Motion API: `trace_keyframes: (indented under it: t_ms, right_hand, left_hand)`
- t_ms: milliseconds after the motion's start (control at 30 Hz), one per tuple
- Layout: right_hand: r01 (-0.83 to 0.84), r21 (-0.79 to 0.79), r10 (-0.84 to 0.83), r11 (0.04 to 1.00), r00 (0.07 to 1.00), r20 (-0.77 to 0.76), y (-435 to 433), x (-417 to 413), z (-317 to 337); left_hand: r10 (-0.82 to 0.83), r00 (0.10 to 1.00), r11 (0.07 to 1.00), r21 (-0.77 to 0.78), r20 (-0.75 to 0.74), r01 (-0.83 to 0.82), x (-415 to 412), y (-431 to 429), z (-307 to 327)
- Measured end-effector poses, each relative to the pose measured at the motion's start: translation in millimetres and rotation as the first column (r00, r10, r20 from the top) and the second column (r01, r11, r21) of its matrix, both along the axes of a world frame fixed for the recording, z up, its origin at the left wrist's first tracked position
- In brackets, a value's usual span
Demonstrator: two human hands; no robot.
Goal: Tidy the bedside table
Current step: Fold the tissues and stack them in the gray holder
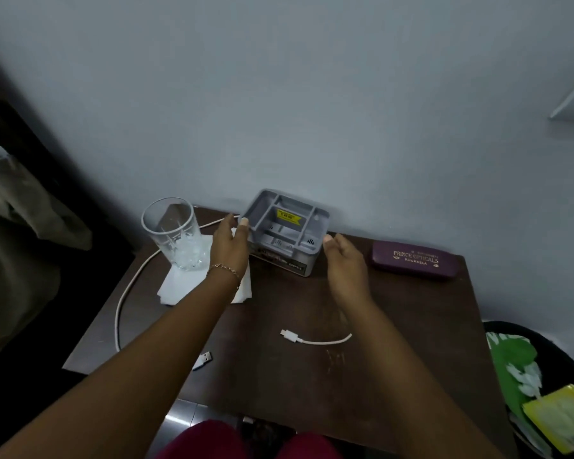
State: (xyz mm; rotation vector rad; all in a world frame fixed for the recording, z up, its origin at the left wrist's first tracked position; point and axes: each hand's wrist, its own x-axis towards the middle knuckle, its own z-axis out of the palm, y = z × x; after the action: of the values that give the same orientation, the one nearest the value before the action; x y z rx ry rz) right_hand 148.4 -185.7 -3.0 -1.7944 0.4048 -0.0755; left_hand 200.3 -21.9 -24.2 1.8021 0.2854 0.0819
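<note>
Tray (284, 223) sits tilted on tin (287, 264), back centre of table (411, 326). Left hand (229, 246) pinches its left rim, thumb on top. Right hand (343, 260) grips the right corner. Glass (173, 233) on tissue (186, 283) to the left, cable (123, 299) looping round it, case (415, 258) to the right.

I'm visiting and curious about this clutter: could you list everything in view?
Bedside table: one, dark brown, under everything.
Glass tumbler: one, clear, rear left, on the napkins.
Paper napkins: small stack, white, rear left.
Organiser tray: one, grey, yellow sticker, rear middle, above the tin.
Tin: one, silvery, under the tray.
Spectacle case: one, purple, rear right.
USB cable: white, loops left, plug ends in front; one or two, unclear.
Bin: one, black, right of table, holding green and yellow wrappers.
Bracelet: one, gold-coloured, left wrist.
Left hand: one, holds tray's left side.
Right hand: one, at tray's right corner.
</note>
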Motion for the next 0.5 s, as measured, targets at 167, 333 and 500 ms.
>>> trace_keyframes:
  t_ms: [167,333,500]
  right_hand:
    - [0.059,-0.071,-0.061,0.996,0.998,-0.026,2,5,2]
    - [0.107,-0.054,-0.111,0.993,0.991,-0.08,-16,-20,2]
    - [0.114,-0.031,-0.117,0.993,0.988,-0.1,-33,-64,1]
  left_hand:
    - [-0.042,0.999,0.999,-0.017,-0.011,0.042,-20,-9,6]
    - [-0.077,0.997,0.993,-0.091,-0.027,0.074,-60,-12,6]
    - [-0.109,0.992,0.97,-0.227,-0.067,0.091,-104,-18,16]
